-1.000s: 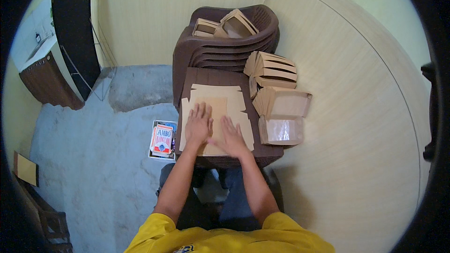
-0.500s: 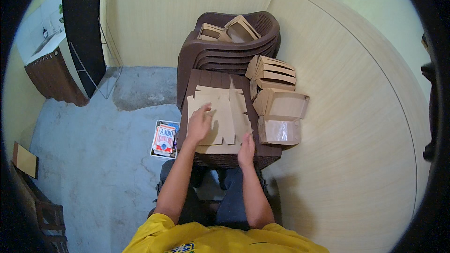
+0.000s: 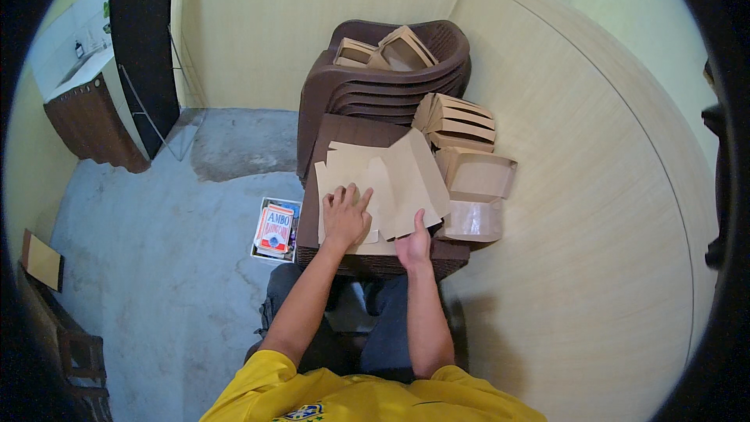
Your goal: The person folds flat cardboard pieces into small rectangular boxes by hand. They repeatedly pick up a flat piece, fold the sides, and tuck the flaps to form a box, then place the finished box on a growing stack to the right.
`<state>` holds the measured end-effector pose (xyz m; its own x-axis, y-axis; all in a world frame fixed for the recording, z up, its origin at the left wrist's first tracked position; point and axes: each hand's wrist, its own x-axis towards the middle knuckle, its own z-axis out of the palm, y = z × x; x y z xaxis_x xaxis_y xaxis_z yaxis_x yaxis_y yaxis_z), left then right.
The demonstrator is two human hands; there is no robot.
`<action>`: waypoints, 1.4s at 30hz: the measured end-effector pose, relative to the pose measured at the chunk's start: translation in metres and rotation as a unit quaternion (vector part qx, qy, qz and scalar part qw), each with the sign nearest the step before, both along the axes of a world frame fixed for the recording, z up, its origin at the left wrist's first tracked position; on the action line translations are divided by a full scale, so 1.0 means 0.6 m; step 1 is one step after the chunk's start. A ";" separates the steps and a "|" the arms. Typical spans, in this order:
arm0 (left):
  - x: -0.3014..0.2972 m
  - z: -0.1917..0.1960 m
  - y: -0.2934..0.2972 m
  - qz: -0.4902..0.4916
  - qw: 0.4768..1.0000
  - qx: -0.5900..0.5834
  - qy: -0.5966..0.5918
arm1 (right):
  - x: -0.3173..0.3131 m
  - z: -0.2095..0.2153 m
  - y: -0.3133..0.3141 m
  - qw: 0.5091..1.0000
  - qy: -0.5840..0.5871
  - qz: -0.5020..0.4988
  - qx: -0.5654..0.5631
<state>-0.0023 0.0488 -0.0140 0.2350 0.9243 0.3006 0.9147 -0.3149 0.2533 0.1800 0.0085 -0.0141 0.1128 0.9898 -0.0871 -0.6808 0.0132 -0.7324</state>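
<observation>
A flat brown cardboard box blank (image 3: 391,180) lies on a dark brown plastic stool (image 3: 353,131) in front of me. My left hand (image 3: 344,215) presses flat on the blank's left part, fingers spread. My right hand (image 3: 413,244) grips the blank's near right edge, thumb on top, and that right flap (image 3: 422,176) is lifted and tilted up. More flat blanks lie underneath it.
A folded open box with a clear window lid (image 3: 475,191) sits at the stool's right. Several folded boxes (image 3: 455,119) are stacked behind it, more on stacked brown chairs (image 3: 383,70). A small box with a red and blue pack (image 3: 273,228) lies on the floor, left. A cabinet (image 3: 94,121) stands far left.
Both hands lay flat on the blank before. My right hand has slid to the near right edge and raised the right flap, while the left hand stays pressing down.
</observation>
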 end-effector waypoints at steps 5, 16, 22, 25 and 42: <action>0.003 -0.027 0.013 0.002 1.000 0.008 -0.006 | -0.053 -0.019 -0.011 0.988 -0.142 0.053 -0.021; -0.276 -0.063 0.055 0.217 0.869 0.057 -0.440 | -0.113 0.018 -0.033 0.522 -0.827 0.105 0.180; -0.092 0.022 0.064 -0.078 0.965 0.024 -0.249 | -0.122 0.031 -0.046 0.496 -0.845 0.099 0.176; -0.048 0.009 0.067 -0.073 0.984 0.010 -0.159 | -0.111 0.048 -0.074 0.474 -0.863 0.100 0.143; -0.046 -0.020 0.066 -0.058 0.993 0.019 -0.098 | -0.114 0.052 0.177 0.545 -0.821 0.170 -0.001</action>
